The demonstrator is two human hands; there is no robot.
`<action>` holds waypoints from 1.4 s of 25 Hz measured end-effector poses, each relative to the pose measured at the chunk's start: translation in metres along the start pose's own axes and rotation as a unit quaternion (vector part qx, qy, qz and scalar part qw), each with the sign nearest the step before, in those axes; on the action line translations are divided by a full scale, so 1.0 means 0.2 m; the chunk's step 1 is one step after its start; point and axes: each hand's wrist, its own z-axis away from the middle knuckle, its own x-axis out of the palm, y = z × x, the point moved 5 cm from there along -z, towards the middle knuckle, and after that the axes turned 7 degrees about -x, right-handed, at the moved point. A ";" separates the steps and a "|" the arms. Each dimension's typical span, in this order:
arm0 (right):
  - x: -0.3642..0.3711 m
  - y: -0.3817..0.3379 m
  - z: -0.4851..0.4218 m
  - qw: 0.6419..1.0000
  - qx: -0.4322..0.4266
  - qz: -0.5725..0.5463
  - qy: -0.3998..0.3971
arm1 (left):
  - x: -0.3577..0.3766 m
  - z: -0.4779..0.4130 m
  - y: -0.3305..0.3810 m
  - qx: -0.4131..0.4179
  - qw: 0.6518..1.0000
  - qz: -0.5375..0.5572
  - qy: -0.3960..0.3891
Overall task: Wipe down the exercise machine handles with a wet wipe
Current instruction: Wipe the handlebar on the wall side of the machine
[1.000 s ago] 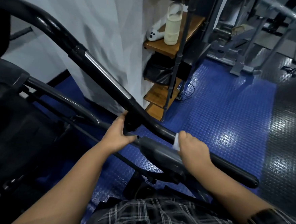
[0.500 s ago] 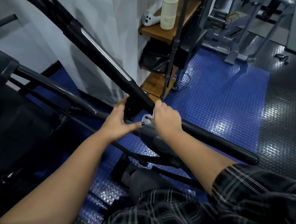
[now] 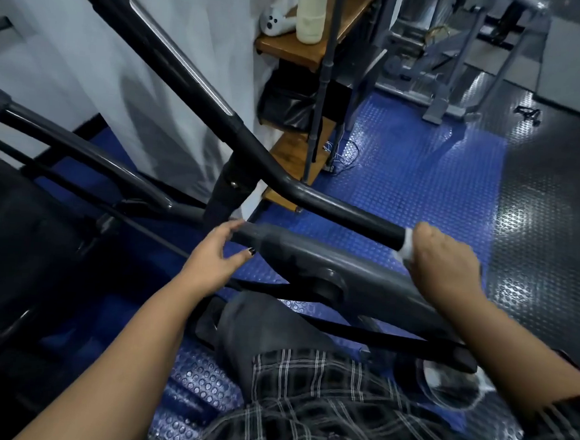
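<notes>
Since half a second ago the right hand [image 3: 443, 261] has slid from the junction out along the handle bar [image 3: 344, 211] to the right of the frame. The left hand [image 3: 216, 254] has loosened off that junction. The right hand's fingers are curled round the bar with the wet wipe [image 3: 406, 243] wrapped under them. Only a white edge of the wipe shows at the hand's left side, and the bar's tip is hidden behind the hand. The left hand is spread and holds nothing, its fingertips just touching the near end of the grey arm housing [image 3: 313, 266] at centre frame, well apart from the wipe.

This looks like a wiping stroke on the lower grip section, about at its outer end. The next move probably calls for a pass back toward the junction, or a shift up to the long upper bar at upper left, keeping the wipe pressed all the way round.

Beyond the bar lie the blue studded floor [image 3: 422, 167] and a wooden shelf [image 3: 294, 45] with a bottle [image 3: 310, 8].
</notes>
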 end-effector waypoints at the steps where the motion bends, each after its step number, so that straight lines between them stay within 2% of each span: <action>1: 0.01 0.09 0.03 0.997 0.052 -0.020 -0.052 | 0.01 0.02 -0.01 -0.001 1.000 0.004 0.001; 3: 0.01 0.21 0.02 0.981 0.101 -0.059 -0.154 | 0.02 0.08 -0.03 -0.004 1.000 0.021 0.003; 5: 0.00 0.20 -0.05 0.958 0.077 -0.103 -0.256 | 0.03 0.14 -0.04 -0.007 0.999 0.048 0.009; 7: -0.01 0.11 -0.15 0.947 0.035 -0.143 -0.286 | 0.05 0.20 -0.05 -0.002 0.997 0.076 0.010; 9: 0.00 -0.01 -0.25 0.950 -0.008 -0.169 -0.263 | 0.07 0.26 -0.07 -0.005 0.996 0.092 0.007; 13: -0.05 -0.27 -0.42 0.964 -0.086 -0.144 -0.205 | 0.09 0.34 -0.14 -0.035 0.992 0.118 0.005; 22: -0.16 -0.73 -0.69 0.965 -0.138 -0.181 -0.134 | -0.08 0.38 -0.18 -0.044 0.979 0.183 0.074; 24: -0.22 -0.83 -0.73 0.958 -0.121 -0.246 -0.086 | -0.11 0.39 -0.18 -0.047 0.976 0.193 0.088; 26: -0.28 -0.93 -0.74 0.949 -0.070 -0.306 -0.008 | -0.14 0.39 -0.18 -0.051 0.972 0.207 0.099; 30: -0.39 -1.08 -0.79 0.928 0.018 -0.354 0.111 | -0.19 0.41 -0.17 -0.057 0.963 0.236 0.118; 33: -0.44 -1.12 -0.94 0.920 0.014 -0.380 0.094 | -0.23 0.42 -0.19 -0.063 0.958 0.243 0.135; 35: -0.44 -1.09 -1.04 0.894 -0.024 -0.448 0.021 | -0.25 0.41 -0.19 -0.068 0.957 0.243 0.142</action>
